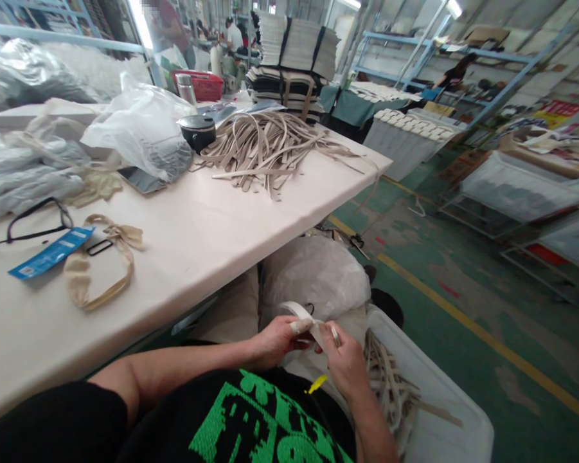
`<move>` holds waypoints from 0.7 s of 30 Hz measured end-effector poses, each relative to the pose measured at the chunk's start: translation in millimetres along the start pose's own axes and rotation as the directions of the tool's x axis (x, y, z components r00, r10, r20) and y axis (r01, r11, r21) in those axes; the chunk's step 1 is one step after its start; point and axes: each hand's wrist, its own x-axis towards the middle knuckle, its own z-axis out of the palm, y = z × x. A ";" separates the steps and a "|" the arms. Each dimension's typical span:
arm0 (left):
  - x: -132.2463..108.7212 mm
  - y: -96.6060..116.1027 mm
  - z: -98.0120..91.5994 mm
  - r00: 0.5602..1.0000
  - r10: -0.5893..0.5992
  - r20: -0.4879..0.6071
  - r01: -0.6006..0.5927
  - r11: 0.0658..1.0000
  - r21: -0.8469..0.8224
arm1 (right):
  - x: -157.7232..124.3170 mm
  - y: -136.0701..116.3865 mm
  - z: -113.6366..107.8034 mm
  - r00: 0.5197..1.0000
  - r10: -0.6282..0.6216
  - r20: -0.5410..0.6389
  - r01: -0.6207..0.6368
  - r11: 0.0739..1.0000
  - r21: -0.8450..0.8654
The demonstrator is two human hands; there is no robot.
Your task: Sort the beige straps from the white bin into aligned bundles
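Note:
My left hand (285,335) pinches a pale fabric strap (296,310) above my lap, its free end curling up and away from me. A whitish wrap covers one of its fingers. Close on its right, my right hand (343,355) is closed on the same strap. A small shiny piece shows at its fingers; I cannot make out what it is. Just beyond the hands lies a translucent plastic bag (315,273). To the right, a white plastic bin (443,379) holds many beige straps (390,386).
A pale table (197,225) runs along my left, its edge near my left arm. On it lie a heap of beige straps (270,145), a dark lidded cup (197,132), glasses (38,218), a blue packet (51,252) and plastic bags (135,125). Carts (520,186) stand at right.

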 end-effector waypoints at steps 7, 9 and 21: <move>-10.2 11.9 -5.3 0.964 -0.248 0.097 0.259 0.959 -0.117 | 14.1 17.9 6.5 0.984 -0.171 -0.059 0.179 0.964 0.196; -13.0 10.6 -2.9 0.945 -0.288 0.156 0.305 0.947 -0.100 | 17.4 16.0 14.1 0.960 -0.279 0.019 0.264 0.928 0.264; 36.5 -17.2 -51.3 0.846 -0.486 -0.219 0.366 0.829 -0.423 | -39.9 28.3 -54.4 0.983 0.143 -0.112 -0.079 0.891 0.446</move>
